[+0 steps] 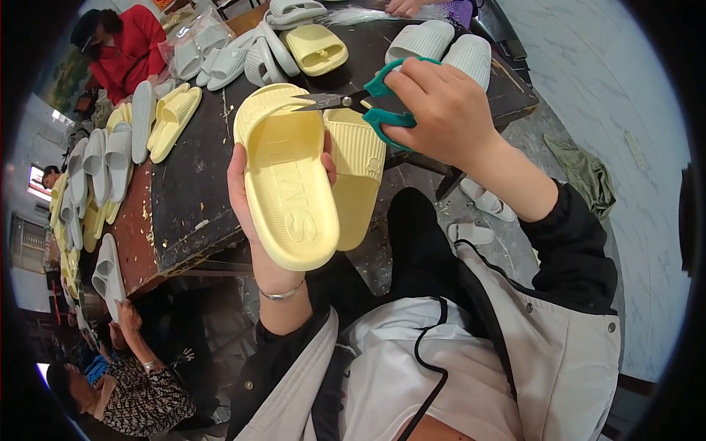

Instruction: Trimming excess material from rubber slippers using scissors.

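Note:
My left hand (pixel 240 195) is closed on a pair of pale yellow slide slippers, held up in front of the table's near edge. The front slipper (pixel 290 220) has its footbed toward me, with raised lettering; the second slipper (pixel 354 198) is partly hidden behind it. In my right hand (pixel 448 106) is a pair of scissors (pixel 348 101) with green handles and dark blades. My fingers are through the handle loops. The blades point left, slightly parted, across the front slipper's strap opening. Whether they touch the strap, I cannot tell.
A dark table (pixel 195 173) strewn with yellow scraps bears a yellow slipper (pixel 315 50), pale grey slippers (pixel 228 66) and a whitish pair (pixel 468 60). A person in red (pixel 129 48) sits at far left; another person's hand (pixel 129 316) holds a grey slipper (pixel 109 275). Slippers (pixel 471 234) lie on the floor.

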Demonstrator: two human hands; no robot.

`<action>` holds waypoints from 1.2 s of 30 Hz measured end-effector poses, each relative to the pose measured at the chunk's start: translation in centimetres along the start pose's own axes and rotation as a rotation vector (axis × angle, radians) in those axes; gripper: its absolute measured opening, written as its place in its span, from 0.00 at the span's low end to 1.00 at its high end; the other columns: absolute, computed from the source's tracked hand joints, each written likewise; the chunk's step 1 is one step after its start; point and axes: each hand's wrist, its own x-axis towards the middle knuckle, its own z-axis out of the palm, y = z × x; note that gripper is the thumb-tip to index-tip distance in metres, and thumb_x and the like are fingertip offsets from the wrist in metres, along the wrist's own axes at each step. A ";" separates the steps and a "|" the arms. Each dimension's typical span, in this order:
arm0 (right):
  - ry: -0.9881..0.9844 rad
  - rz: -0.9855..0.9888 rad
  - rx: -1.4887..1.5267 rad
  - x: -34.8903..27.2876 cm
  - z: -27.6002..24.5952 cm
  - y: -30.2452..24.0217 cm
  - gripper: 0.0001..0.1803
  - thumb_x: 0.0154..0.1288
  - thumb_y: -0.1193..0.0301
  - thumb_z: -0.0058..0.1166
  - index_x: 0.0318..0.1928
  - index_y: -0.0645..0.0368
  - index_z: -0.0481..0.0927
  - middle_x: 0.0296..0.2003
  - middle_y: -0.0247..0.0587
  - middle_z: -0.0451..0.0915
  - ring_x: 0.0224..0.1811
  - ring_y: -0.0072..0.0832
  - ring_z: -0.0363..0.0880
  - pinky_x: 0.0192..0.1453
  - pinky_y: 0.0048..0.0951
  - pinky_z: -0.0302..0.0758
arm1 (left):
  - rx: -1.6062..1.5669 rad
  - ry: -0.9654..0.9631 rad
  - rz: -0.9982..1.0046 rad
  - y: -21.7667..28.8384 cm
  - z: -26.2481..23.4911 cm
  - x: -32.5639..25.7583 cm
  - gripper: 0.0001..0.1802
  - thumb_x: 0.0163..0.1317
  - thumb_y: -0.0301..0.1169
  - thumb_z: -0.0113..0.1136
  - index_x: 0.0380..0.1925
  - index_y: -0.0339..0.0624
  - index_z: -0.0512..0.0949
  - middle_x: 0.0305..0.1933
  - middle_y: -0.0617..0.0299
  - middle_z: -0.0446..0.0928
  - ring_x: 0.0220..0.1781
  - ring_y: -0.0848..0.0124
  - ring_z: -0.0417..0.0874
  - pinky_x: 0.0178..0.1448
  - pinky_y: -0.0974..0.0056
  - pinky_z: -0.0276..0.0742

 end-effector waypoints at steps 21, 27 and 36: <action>0.072 -0.060 -0.036 0.0 0.4 0.4 0.26 0.41 0.62 0.73 0.42 0.56 0.78 0.38 0.35 0.79 0.40 0.30 0.82 0.41 0.30 0.76 | 0.029 -0.064 -0.012 0.1 -1.0 -0.1 0.35 0.68 0.54 0.46 0.68 0.42 0.64 0.66 0.36 0.63 0.51 0.49 0.76 0.55 0.52 0.75; 0.073 -0.075 -0.082 0.1 0.2 0.2 0.27 0.43 0.57 0.72 0.41 0.54 0.75 0.38 0.33 0.77 0.41 0.27 0.80 0.45 0.27 0.75 | 0.036 -0.091 -0.039 0.2 -1.3 -0.1 0.35 0.68 0.54 0.46 0.68 0.42 0.63 0.67 0.36 0.63 0.53 0.48 0.75 0.55 0.51 0.74; 0.119 -0.137 -0.087 -0.4 0.3 0.6 0.28 0.39 0.61 0.74 0.43 0.56 0.79 0.37 0.33 0.79 0.39 0.28 0.82 0.39 0.27 0.76 | -0.035 -0.041 -0.040 -1.1 -0.1 -0.2 0.37 0.68 0.54 0.46 0.68 0.38 0.62 0.68 0.36 0.61 0.59 0.51 0.71 0.58 0.52 0.72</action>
